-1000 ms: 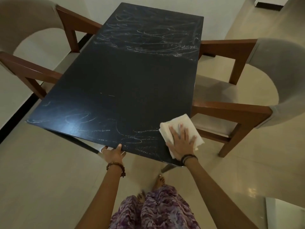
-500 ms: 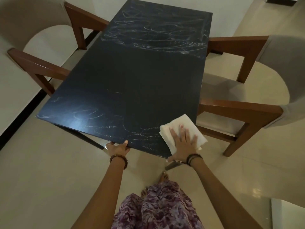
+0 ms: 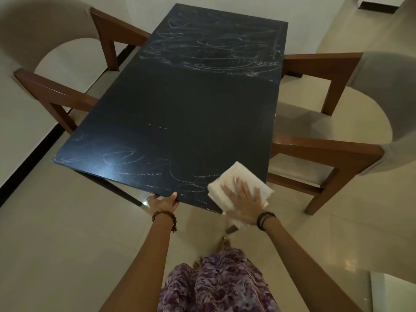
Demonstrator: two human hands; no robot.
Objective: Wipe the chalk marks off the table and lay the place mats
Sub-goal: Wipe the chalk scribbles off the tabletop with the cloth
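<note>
At 6 o'clock, nearest to the camera, a purple patterned garment (image 3: 216,282) covers the person's legs, and both forearms reach forward from it. The left hand (image 3: 163,202) holds the near edge of the black table (image 3: 191,109) at about 7 o'clock: the thumb lies on top of the edge, the other fingers go under it and cannot be seen well. A brown bead bracelet (image 3: 165,216) is on this wrist. The right hand (image 3: 244,202), at about 5 o'clock, presses flat on a folded white cloth (image 3: 238,183) with straight, spread fingers; it is a little blurred. Dark bands (image 3: 264,219) are on this wrist. The cloth lies on the near right corner of the table and hangs partly over the near edge. Just left of the cloth, along the near part of the table, there are chalk marks (image 3: 135,167) in thin loops. The middle of the table is dark and almost without chalk. At 12 o'clock, the far part carries dense chalk scribbles (image 3: 209,48). A wooden chair (image 3: 333,154) with a grey back stands at 3 o'clock, another chair (image 3: 56,95) at 10 o'clock, both touching or very near the table sides; I cannot tell which. The floor (image 3: 56,244) is of pale tiles.
</note>
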